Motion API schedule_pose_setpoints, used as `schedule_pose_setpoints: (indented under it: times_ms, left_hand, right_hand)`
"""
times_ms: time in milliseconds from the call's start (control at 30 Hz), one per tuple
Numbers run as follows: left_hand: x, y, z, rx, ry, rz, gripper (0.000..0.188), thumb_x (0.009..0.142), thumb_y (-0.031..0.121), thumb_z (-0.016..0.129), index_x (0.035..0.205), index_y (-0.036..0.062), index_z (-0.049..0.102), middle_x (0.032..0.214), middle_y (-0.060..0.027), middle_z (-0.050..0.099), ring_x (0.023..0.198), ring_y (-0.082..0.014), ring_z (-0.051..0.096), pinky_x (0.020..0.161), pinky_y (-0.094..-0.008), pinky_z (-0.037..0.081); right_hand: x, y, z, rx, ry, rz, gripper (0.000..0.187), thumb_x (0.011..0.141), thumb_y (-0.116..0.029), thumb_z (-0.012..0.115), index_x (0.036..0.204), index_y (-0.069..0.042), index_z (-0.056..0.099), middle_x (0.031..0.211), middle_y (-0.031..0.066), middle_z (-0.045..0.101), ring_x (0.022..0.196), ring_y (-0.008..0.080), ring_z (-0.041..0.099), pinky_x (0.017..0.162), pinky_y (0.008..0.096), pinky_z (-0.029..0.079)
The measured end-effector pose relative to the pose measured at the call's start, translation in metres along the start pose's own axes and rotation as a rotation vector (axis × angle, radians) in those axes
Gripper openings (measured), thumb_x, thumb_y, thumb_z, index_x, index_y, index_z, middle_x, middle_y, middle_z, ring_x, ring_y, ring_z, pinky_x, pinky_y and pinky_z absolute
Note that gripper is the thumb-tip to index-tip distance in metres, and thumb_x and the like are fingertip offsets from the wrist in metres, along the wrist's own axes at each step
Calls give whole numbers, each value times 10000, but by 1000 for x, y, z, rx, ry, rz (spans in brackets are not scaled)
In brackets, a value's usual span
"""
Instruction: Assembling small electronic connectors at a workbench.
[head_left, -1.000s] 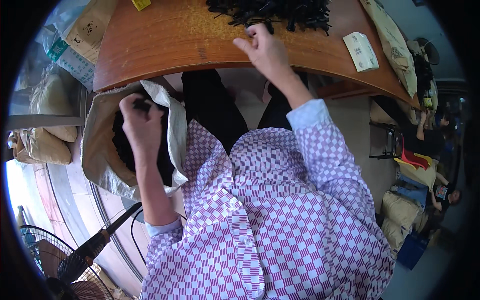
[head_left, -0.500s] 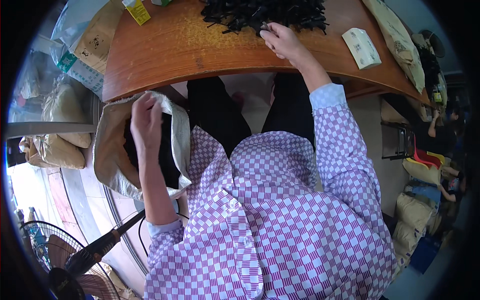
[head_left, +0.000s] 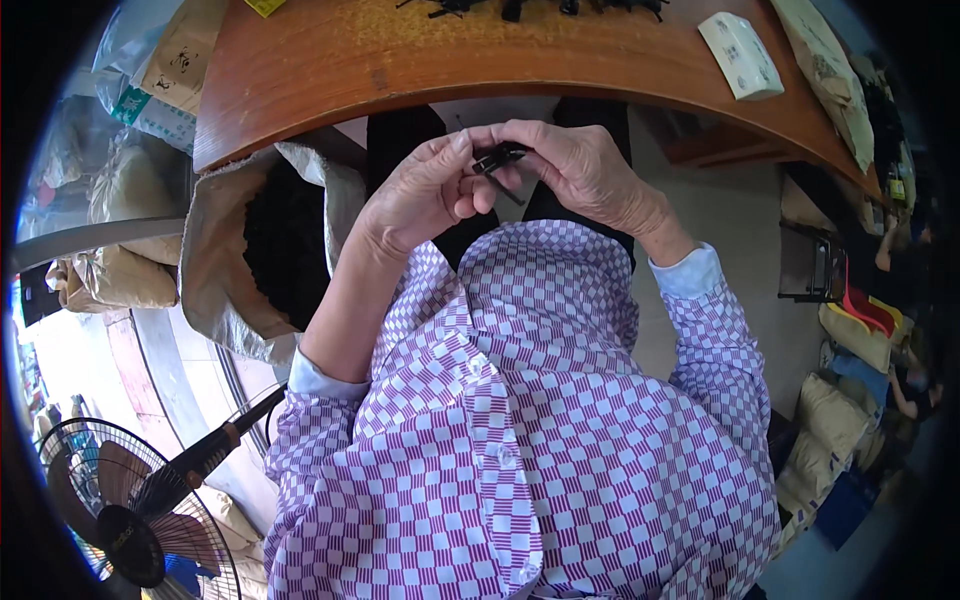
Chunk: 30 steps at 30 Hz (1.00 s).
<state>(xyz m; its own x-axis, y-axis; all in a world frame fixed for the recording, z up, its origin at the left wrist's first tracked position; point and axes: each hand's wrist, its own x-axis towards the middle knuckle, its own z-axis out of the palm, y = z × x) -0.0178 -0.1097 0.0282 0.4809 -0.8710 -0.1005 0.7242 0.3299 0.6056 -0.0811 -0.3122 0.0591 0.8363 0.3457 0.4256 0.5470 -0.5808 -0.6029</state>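
Left grip [head_left: 422, 188] and right grip [head_left: 588, 172] pinch a black piece [head_left: 499, 156], its thin tail [head_left: 508, 191] slanting down and rightward

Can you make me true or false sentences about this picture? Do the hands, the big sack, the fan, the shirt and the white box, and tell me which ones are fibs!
1. The left hand and right hand hold a small black piece between them. True.
2. The sack stands on top of the table. False: it is below the table's edge, on the person's left.
3. The white box lies on the table. True.
4. The fan is at the top right of the picture. False: it is at the lower left.
5. The shirt is plain green. False: it is purple and white checked.
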Motion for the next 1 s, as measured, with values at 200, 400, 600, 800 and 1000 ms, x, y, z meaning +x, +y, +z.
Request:
schedule_pose_setpoints:
  times_ms: [200,400,600,800,1000]
  left_hand:
    - [-6,-15,7,-309,-136,-85,436,917,152,583,1303,13,432,920,-221,640,727,-214,688,565,-203,568]
    - [-14,-14,27,-6,72,68,378,895,83,603,1252,73,479,891,-145,647,723,-189,672,579,-208,551]
    - [-23,-8,37,517,307,191,279,865,34,631,1108,63,497,804,-51,594,682,-113,648,590,-218,535]
    - [-18,-20,26,763,396,351,283,859,-7,611,1086,44,450,809,-45,584,654,-83,590,570,-210,502]
    - [-21,-20,25,1047,482,346,325,809,-56,583,1082,47,439,734,-102,569,626,-167,585,558,-292,480]
  right_hand:
    - [-15,0,11,-25,47,-188,550,724,89,649,1234,-82,533,1120,82,649,855,250,682,707,295,582]
    - [-25,-6,23,143,151,177,498,817,66,617,1267,-93,475,902,69,618,757,159,636,669,269,526]
    - [-23,-19,24,211,95,330,252,917,-80,574,1160,-60,509,800,52,561,675,102,540,592,233,437]
    - [-12,-39,36,296,110,355,171,976,-171,497,1064,-29,533,689,54,546,580,88,497,514,240,386]
    - [-8,-44,54,279,118,437,192,998,-168,434,1044,-5,524,601,68,519,525,124,504,484,262,393]
